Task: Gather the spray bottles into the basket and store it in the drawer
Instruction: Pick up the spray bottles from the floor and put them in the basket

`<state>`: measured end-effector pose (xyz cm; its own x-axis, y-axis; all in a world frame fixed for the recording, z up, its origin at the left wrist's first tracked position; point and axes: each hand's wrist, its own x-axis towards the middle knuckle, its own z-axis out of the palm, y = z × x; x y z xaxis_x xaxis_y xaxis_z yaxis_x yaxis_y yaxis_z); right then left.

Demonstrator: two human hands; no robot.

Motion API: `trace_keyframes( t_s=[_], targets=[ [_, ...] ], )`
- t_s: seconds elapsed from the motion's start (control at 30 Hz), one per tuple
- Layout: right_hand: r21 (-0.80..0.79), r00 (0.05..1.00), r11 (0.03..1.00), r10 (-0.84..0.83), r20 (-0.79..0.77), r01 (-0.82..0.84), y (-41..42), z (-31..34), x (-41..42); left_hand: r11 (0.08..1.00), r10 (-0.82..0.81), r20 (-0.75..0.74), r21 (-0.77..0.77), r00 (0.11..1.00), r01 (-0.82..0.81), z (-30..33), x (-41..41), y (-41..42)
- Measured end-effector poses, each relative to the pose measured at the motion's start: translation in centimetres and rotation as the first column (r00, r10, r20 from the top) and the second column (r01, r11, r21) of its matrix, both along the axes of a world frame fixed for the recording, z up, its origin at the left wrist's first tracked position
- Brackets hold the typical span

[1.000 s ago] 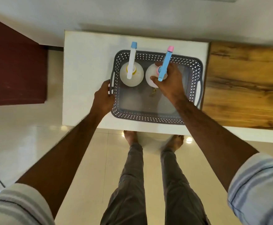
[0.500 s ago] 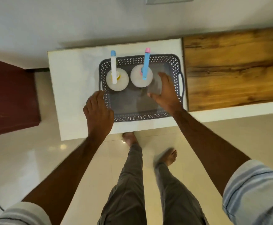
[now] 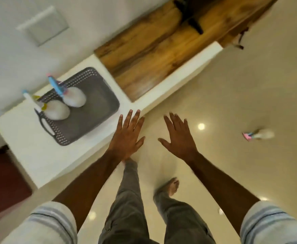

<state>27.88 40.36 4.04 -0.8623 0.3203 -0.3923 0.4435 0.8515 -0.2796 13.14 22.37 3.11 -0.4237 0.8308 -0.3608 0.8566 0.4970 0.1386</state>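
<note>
A grey perforated basket (image 3: pixel 98 110) sits on the white counter (image 3: pixel 29 143) at the left. Two white spray bottles stand inside it: one with a white nozzle (image 3: pixel 57 111), one with a blue nozzle (image 3: pixel 74 99). A third spray bottle (image 3: pixel 260 134) with a pink and blue head lies on the floor at the far right. My left hand (image 3: pixel 128 136) hovers by the counter's front edge, fingers spread, holding nothing. My right hand (image 3: pixel 178 138) is over the floor, also spread and holding nothing. The view is blurred.
A wooden top (image 3: pixel 153 48) continues the counter to the right. A dark red cabinet (image 3: pixel 1 176) stands at the left. The glossy tiled floor (image 3: pixel 250 85) spreads out to the right. My legs and bare feet are below the hands.
Both hands left the basket and pulled back off it. The view has swung to the right, bringing the floor and a third bottle into sight. The basket stayed on the counter.
</note>
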Motion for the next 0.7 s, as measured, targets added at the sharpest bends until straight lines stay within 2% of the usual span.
trace_keyframes(
  t_s=[0.17,0.23,0.4,0.5,0.7],
  targets=[
    [0.037,0.978,0.977,-0.209,-0.014,0.21,6.6,5.1,14.9,0.976,-0.216,-0.034,-0.052,0.976,0.214,5.4,9.5,10.8],
    [0.089,0.929,0.925,-0.371,-0.013,0.37,11.5,8.0,24.4,0.92,-0.391,-0.052,-0.032,0.919,0.39,8.3,16.6,18.2],
    [0.066,0.89,0.889,-0.456,0.023,0.454,15.5,8.6,29.5,0.909,-0.418,-0.038,-0.004,0.908,0.418,9.9,20.2,23.7],
    [0.121,0.849,0.848,-0.525,0.06,0.516,20.7,8.2,35.0,0.85,-0.524,-0.031,0.053,0.851,0.525,9.8,24.8,30.6],
    [0.099,0.788,0.803,-0.597,0.151,0.588,30.4,5.9,41.4,0.811,-0.585,0.024,0.018,0.81,0.585,6.4,30.5,42.6]
  ],
)
